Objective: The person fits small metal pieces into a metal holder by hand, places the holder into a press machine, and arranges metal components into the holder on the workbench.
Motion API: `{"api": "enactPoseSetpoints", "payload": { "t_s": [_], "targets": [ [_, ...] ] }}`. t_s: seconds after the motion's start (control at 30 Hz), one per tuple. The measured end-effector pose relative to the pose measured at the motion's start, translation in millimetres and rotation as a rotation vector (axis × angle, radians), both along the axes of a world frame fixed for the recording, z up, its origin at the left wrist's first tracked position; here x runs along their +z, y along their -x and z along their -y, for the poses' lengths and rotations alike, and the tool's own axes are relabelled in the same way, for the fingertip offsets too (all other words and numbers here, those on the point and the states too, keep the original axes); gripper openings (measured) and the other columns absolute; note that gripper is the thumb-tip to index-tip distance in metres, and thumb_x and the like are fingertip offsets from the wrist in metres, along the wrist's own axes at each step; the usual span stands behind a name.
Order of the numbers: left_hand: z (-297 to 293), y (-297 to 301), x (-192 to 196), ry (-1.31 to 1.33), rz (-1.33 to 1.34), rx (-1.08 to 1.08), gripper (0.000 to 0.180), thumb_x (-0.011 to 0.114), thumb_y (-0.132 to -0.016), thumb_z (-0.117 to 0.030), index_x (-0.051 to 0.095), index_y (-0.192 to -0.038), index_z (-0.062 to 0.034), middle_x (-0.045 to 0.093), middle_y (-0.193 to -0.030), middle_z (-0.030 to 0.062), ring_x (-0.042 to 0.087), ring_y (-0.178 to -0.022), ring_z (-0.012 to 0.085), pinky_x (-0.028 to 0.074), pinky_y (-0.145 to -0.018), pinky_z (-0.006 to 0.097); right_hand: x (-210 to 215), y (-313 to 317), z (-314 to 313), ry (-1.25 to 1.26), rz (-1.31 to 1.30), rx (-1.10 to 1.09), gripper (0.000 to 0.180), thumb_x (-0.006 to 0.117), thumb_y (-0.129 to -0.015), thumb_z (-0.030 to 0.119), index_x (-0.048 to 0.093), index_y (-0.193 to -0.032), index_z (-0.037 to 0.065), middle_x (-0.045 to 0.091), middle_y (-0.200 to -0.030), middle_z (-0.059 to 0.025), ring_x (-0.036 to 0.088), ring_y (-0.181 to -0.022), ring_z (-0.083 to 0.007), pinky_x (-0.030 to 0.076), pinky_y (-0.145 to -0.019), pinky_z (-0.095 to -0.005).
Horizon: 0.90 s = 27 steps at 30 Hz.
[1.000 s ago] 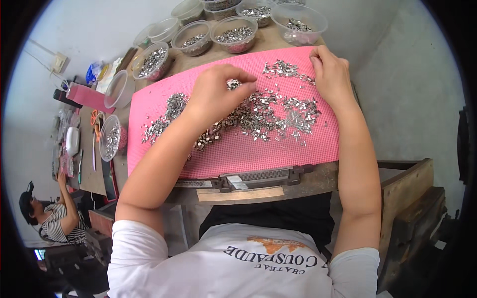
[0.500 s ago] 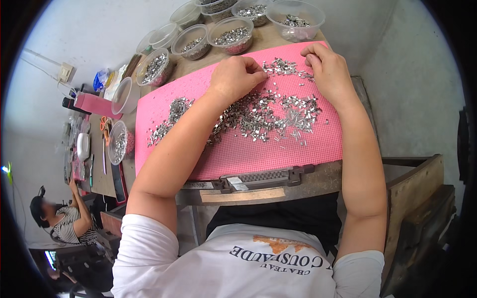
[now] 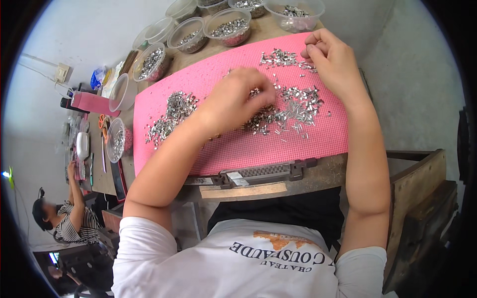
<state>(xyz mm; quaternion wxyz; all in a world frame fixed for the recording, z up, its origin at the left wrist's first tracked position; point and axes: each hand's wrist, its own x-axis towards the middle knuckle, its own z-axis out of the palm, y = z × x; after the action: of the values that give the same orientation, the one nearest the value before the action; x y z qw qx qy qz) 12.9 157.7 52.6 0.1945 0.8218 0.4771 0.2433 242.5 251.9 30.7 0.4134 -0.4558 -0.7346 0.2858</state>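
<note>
- The pink mat (image 3: 318, 144) covers most of my bench, probably so the small metal clips (image 3: 293, 107) don't skid or roll off the wood; they lie scattered over its middle, with a second heap (image 3: 171, 116) toward the left edge and a smaller cluster (image 3: 280, 57) at the far side.
- My left hand (image 3: 238, 99) lies knuckles-up on the middle pile, fingers curled down into the clips; whether they pinch one I cannot tell, since the back of the hand hides the tips.
- My right hand (image 3: 335, 62) sits at the far right corner of the mat, fingers bent in toward the thumb, closed as if on one clip, though the piece itself is too small to make out.
- Clear round tubs (image 3: 228, 27) stand in an arc beyond the mat's far edge, each part-filled with metal bits, within easy reach for sorting.
- An empty white cup (image 3: 121, 92) stands just left of the mat.
- A blue packet (image 3: 98, 78) lies at the bench's far left; its print is unreadable.
</note>
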Motion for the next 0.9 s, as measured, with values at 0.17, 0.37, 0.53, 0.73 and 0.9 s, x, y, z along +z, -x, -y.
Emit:
{"api": "enactPoseSetpoints", "payload": {
  "t_s": [0.17, 0.37, 0.53, 0.73, 0.9],
  "targets": [
    [62, -8, -4, -0.032, -0.096, -0.154, 0.012, 0.083, -0.079, -0.013, 0.076, -0.088, -0.0122, 0.066, -0.099, 0.0035, 0.063, -0.099, 0.0267, 0.048, -0.090, 0.039, 11, -5, 41, 0.029, -0.274, 0.134, 0.013, 0.064, -0.098, 0.009, 0.066, -0.102, -0.003, 0.073, -0.086, -0.0106, 0.068, -0.078, -0.0167, 0.054, -0.077, -0.0322],
    [72, -1, -12, -0.148, -0.065, 0.053, 0.015, 0.085, -0.078, -0.014, 0.082, -0.093, -0.0116, 0.068, -0.091, 0.0027, 0.064, -0.089, 0.0239, 0.049, -0.080, 0.039, 6, -30, 107, -0.037, -0.033, 0.182, 0.009, 0.067, -0.090, 0.005, 0.067, -0.097, -0.001, 0.069, -0.098, -0.0133, 0.066, -0.095, -0.0291, 0.050, -0.088, -0.0368],
    [80, -1, -13, -0.103, -0.058, 0.106, 0.014, 0.086, -0.078, -0.014, 0.082, -0.091, -0.0125, 0.069, -0.090, 0.0020, 0.064, -0.089, 0.0236, 0.049, -0.080, 0.038, -15, -58, 137, -0.057, 0.109, -0.018, 0.005, 0.069, -0.089, 0.004, 0.070, -0.093, 0.001, 0.071, -0.107, -0.0106, 0.063, -0.108, -0.0298, 0.046, -0.097, -0.0417],
    [88, -21, -16, -0.108, -0.109, 0.118, 0.012, 0.086, -0.076, -0.014, 0.079, -0.086, -0.0129, 0.067, -0.088, 0.0017, 0.062, -0.089, 0.0240, 0.048, -0.080, 0.039, -23, -59, 143, -0.202, 0.261, -0.061, 0.011, 0.072, -0.088, 0.005, 0.073, -0.098, 0.002, 0.072, -0.107, -0.0092, 0.064, -0.106, -0.0295, 0.048, -0.094, -0.0410],
    [94, -26, -15, -0.199, -0.247, 0.165, 0.011, 0.081, -0.077, -0.013, 0.076, -0.087, -0.0139, 0.066, -0.090, 0.0017, 0.062, -0.090, 0.0246, 0.046, -0.083, 0.039, -19, -59, 148, -0.046, 0.079, -0.116, 0.011, 0.072, -0.089, 0.003, 0.072, -0.100, 0.000, 0.072, -0.103, -0.0108, 0.067, -0.098, -0.0307, 0.052, -0.086, -0.0397]
  ]
}}
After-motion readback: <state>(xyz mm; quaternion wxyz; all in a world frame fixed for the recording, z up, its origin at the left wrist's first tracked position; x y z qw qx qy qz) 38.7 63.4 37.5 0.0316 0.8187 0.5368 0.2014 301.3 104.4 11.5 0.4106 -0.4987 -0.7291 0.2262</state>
